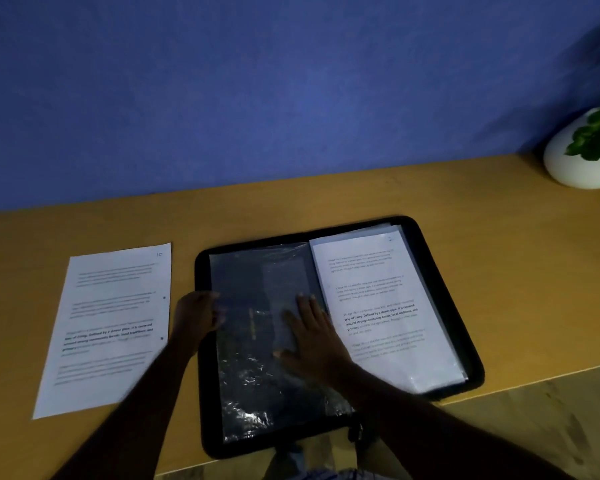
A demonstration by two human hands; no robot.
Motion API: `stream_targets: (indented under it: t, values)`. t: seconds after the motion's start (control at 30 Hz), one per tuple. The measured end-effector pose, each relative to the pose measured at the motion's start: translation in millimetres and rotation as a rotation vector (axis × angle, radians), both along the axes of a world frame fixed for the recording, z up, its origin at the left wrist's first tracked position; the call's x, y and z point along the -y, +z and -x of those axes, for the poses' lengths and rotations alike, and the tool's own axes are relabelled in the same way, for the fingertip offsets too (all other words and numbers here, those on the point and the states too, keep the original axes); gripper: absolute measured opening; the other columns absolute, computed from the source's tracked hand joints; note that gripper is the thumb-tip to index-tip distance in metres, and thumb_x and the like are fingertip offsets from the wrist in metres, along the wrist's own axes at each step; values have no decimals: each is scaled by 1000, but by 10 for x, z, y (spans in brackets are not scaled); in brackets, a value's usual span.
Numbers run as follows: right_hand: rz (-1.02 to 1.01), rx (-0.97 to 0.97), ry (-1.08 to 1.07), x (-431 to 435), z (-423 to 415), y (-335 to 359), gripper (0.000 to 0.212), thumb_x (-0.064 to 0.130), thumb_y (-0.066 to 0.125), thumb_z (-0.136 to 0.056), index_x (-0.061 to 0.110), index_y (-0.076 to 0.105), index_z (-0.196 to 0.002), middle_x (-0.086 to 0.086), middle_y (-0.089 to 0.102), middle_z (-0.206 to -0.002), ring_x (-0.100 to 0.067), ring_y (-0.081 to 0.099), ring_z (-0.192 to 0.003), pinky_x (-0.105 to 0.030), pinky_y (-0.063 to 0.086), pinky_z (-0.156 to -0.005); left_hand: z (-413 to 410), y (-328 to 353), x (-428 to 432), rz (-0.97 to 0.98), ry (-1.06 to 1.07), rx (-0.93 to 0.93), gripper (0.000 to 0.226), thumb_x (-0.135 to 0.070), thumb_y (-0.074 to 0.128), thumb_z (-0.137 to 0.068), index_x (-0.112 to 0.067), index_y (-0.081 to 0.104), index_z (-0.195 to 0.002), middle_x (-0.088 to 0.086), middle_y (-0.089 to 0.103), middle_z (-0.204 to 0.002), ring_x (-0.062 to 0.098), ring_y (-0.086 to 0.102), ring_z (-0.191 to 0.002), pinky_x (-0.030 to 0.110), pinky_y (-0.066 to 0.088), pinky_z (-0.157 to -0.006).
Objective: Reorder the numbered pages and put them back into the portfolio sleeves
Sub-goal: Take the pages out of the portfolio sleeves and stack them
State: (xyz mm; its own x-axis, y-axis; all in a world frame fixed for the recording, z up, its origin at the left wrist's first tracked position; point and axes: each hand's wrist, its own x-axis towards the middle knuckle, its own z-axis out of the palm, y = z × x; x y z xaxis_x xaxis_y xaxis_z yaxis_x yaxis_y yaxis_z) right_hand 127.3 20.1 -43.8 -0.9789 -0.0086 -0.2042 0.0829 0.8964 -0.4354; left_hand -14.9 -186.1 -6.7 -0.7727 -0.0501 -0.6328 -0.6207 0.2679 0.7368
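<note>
One loose page (pixel 108 327) is seen left of the left hand (pixel 198 315), its corner number blurred. One open portfolio (pixel 440 306) is laid under both hands. Its empty sleeve (pixel 257 341) is gripped at the edge by the left hand and pressed flat by the outstretched right hand (pixel 314 336). Right of that hand, one sleeved page (pixel 385 306) is topmost, with "Defined by a slower pace" in bold.

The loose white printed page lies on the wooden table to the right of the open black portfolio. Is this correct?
Not quite: the head view shows the loose white printed page on the wooden table to the left of the open black portfolio, not the right.
</note>
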Motion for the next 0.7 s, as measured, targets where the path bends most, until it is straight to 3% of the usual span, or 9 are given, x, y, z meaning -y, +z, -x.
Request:
stream_targets:
  t: [0.07,0.13,0.23,0.3,0.37,0.47,0.6,0.7]
  values:
    - [-34,53,7,58,10,26,89,55,59,-86,25,15,-157,-6,-24,-159,-27,-30,-142,-40,-7,-118,-72,-80,6,184,-71,-139,22,-11,48,-100,-2,67,-96,11,63,-75,26,58,-69,36,45,-65]
    - [-28,97,12,33,45,67,89,53,61,-85,25,17,-157,-7,-19,-162,-29,-23,-147,-41,-2,-119,-125,-116,2,373,-93,-262,24,-14,46,-100,-3,67,-105,11,67,-91,29,61,-82,37,44,-71]
    - [-4,23,-37,-210,121,141,77,51,62,-83,18,37,-148,-11,19,-162,-33,16,-149,-50,23,-118,-172,-65,-98,474,-6,-500,22,-14,55,-97,-6,63,-116,15,66,-106,34,61,-97,40,46,-78]
    - [-4,-53,-163,-511,186,234,67,49,62,-85,17,44,-142,-8,34,-154,-28,30,-142,-47,30,-113,-185,-6,-263,451,-98,-629,13,-15,58,-96,-10,64,-107,9,65,-96,29,61,-88,37,47,-74]
    - [-40,-93,-286,-868,255,303,64,49,59,-90,17,44,-143,-6,36,-153,-25,31,-141,-43,28,-113,-183,10,-511,365,-278,-670,6,-15,58,-97,-15,61,-92,-1,58,-78,16,57,-72,30,44,-64]
    - [-120,-69,-375,-1347,376,334,73,49,58,-92,13,33,-150,-8,30,-157,-25,27,-144,-43,25,-116,-130,-108,-901,221,-498,-668,15,-25,57,-86,-11,62,-88,6,61,-76,20,58,-69,33,44,-65]
    - [-186,-10,-466,-1788,553,307,84,56,53,-93,10,20,-155,-10,19,-163,-28,20,-148,-46,22,-117,-123,-289,-1330,319,-874,-860,33,-36,56,-81,-13,69,-100,4,66,-93,26,64,-85,34,49,-79]
    - [-216,50,-508,-2059,572,216,86,64,45,-93,13,18,-156,-8,11,-165,-28,12,-151,-49,18,-118,-123,-305,-1658,471,-1029,-936,48,-44,60,-79,-14,69,-115,5,66,-124,28,63,-111,43,50,-95]
